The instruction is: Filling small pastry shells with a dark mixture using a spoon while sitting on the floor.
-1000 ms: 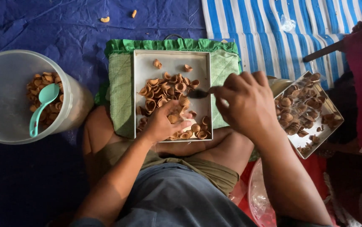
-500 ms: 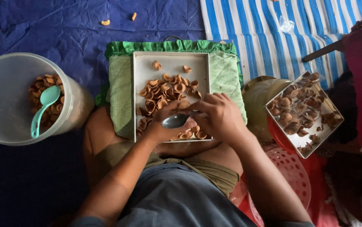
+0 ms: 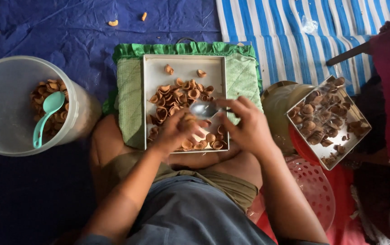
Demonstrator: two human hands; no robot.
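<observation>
A square metal tray (image 3: 154, 72) with several small brown pastry shells (image 3: 176, 95) lies on a green cloth (image 3: 129, 100) over my lap. My left hand (image 3: 174, 134) rests at the tray's near edge, fingers closed around one shell. My right hand (image 3: 247, 124) grips a metal spoon (image 3: 204, 109), its bowl hovering just above the shell in my left hand.
A round clear plastic tub (image 3: 4, 77) at the left holds more shells and a teal spoon (image 3: 45, 118). A second metal tray (image 3: 356, 140) with darker shells sits tilted at the right, above a red perforated basket (image 3: 315, 190). Blue tarp and striped mat lie beyond.
My right hand has swung in from the right with the spoon and brought it over the shell in my left hand. The left hand stayed at the tray's near edge.
</observation>
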